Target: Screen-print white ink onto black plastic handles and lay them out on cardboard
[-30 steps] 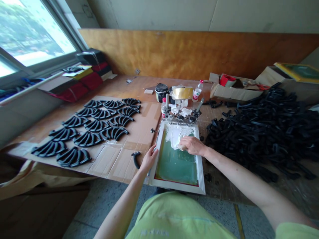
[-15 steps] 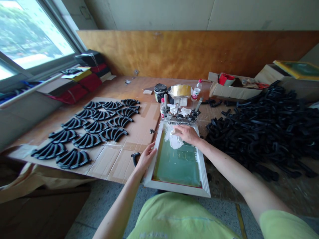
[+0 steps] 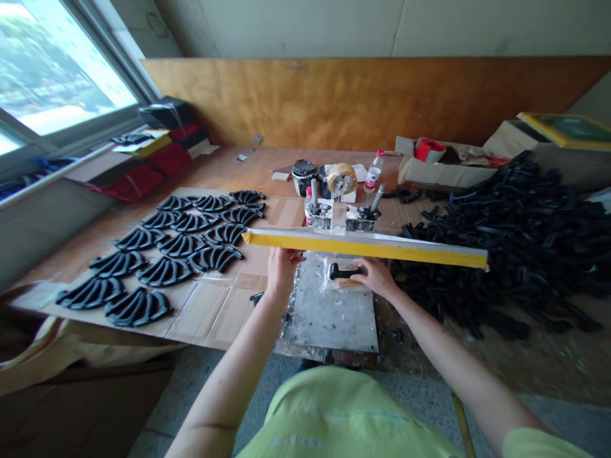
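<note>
The screen printing frame point(image 3: 367, 247) is tilted up, its yellow-taped front edge facing me. My left hand point(image 3: 281, 270) grips its underside left of the middle, fingers partly hidden behind the edge. Beneath it, a curved black handle-like part point(image 3: 344, 272) sits on a small pale holder fixed to the grey base plate point(image 3: 334, 321). My right hand point(image 3: 376, 277) pinches the right end of this part. Behind the frame stands the metal hinge clamp point(image 3: 344, 219) with two upright posts.
Rows of fanned black parts point(image 3: 165, 270) lie on cardboard point(image 3: 219, 305) to the left. A large heap of black parts point(image 3: 487, 254) covers the right side. Tubs point(image 3: 304, 178), a tape roll point(image 3: 342, 179), a bottle point(image 3: 373, 172) and an open box point(image 3: 439, 172) stand behind.
The frame has gone from lying flat to tilted up, uncovering the base plate and black part. My right hand has left the white-smeared screen and taken hold of the part.
</note>
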`<state>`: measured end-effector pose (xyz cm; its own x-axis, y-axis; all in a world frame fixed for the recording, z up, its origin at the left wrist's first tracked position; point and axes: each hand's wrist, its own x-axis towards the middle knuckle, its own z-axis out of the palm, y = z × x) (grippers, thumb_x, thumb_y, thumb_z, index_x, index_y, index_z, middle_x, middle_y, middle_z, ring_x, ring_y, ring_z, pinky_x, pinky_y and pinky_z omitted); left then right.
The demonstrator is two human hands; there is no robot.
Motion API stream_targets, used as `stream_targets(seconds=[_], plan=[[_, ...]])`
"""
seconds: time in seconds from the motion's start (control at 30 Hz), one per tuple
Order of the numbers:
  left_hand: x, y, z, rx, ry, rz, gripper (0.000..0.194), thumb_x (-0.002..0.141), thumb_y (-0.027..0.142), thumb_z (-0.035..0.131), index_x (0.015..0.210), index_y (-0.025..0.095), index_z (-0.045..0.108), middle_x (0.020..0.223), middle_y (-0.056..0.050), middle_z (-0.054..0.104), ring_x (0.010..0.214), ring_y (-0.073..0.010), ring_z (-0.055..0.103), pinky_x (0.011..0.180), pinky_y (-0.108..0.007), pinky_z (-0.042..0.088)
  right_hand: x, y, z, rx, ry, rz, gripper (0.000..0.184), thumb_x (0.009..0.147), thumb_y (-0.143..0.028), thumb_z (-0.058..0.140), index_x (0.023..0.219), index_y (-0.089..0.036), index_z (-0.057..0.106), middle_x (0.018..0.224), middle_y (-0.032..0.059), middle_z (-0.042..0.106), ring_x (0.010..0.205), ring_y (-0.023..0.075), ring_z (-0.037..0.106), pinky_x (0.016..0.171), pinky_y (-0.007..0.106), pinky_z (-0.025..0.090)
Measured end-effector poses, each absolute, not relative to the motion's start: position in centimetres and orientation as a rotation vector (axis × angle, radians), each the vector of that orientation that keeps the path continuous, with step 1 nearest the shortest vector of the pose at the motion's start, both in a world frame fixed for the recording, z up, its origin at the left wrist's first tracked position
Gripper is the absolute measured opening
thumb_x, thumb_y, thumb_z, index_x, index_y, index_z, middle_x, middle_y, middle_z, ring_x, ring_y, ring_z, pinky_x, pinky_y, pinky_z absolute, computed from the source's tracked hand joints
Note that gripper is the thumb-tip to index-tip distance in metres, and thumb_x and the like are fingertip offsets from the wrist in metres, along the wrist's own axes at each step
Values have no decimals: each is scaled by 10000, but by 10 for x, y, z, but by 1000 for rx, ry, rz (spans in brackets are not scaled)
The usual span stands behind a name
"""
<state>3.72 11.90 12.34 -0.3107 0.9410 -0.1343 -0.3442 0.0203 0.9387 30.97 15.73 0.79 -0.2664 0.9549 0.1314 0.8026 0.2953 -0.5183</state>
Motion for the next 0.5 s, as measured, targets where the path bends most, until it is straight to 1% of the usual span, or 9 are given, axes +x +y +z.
stream_targets(seconds=[0.07, 0.13, 0.17, 0.23, 0.3, 0.33, 0.37, 0.43, 0.5], plan=[[52, 98, 92, 640, 1245, 1351, 505, 807, 580, 545, 1125, 187, 537, 886, -52, 684, 673, -118, 625, 546, -201, 471, 285, 136, 8, -1482, -2271, 385, 223, 785, -311, 700, 994, -238, 677, 981, 53, 653, 991, 229, 577, 890, 373, 447], [68, 71, 62, 585, 1219, 1014, 579, 781, 624, 562, 1143, 173, 541, 934, -96, 701, 701, -155, 650, 540, -233, 486, 262, 114, 16, -1466, -2262, 278, 126, 831, -302, 660, 927, -225, 692, 929, 64, 631, 959, 222, 565, 872, 361, 447], [75, 59, 49, 546, 1194, 921, 598, 773, 644, 559, 1141, 172, 544, 951, -106, 702, 736, -174, 662, 550, -248, 497, 251, 103, 22, -1431, -2263, 250, 121, 853, -309, 636, 911, -221, 694, 901, 66, 622, 932, 215, 562, 854, 349, 451], [82, 42, 32, 477, 1175, 874, 574, 763, 658, 558, 1061, 167, 570, 897, -93, 700, 754, -184, 667, 546, -247, 494, 237, 83, 30, -1242, -2345, 247, 157, 887, -327, 590, 950, -229, 694, 893, 62, 625, 917, 202, 561, 844, 330, 452], [70, 35, 23, 459, 1238, 925, 524, 753, 652, 565, 946, 165, 577, 796, -65, 688, 684, -164, 652, 504, -218, 455, 239, 71, 33, -1025, -2464, 294, 197, 915, -330, 548, 1037, -251, 680, 937, 48, 652, 937, 186, 572, 860, 313, 449], [56, 34, 20, 477, 1307, 942, 507, 748, 646, 568, 907, 165, 574, 762, -58, 684, 639, -155, 639, 483, -209, 433, 247, 71, 33, -1000, -2490, 309, 212, 926, -320, 530, 1070, -254, 671, 961, 44, 666, 946, 176, 581, 867, 302, 449], [36, 34, 16, 505, 1404, 943, 502, 745, 647, 560, 885, 165, 574, 743, -58, 686, 595, -149, 623, 464, -207, 415, 262, 74, 32, -1068, -2490, 301, 220, 934, -307, 516, 1082, -247, 667, 976, 47, 678, 951, 172, 591, 867, 296, 451], [-13, 32, 7, 556, 1656, 920, 498, 762, 646, 503, 814, 157, 580, 683, -64, 682, 527, -146, 588, 469, -228, 419, 302, 87, 26, -1454, -2398, 226, 217, 939, -293, 499, 1032, -220, 681, 942, 72, 699, 924, 182, 619, 833, 293, 465], [-64, 26, -7, 568, 1922, 803, 525, 799, 633, 392, 671, 157, 573, 585, -76, 646, 476, -156, 550, 467, -257, 420, 347, 102, 19, -1954, -2255, 177, 250, 922, -381, 516, 968, -210, 692, 850, 102, 710, 849, 211, 652, 758, 310, 484]])
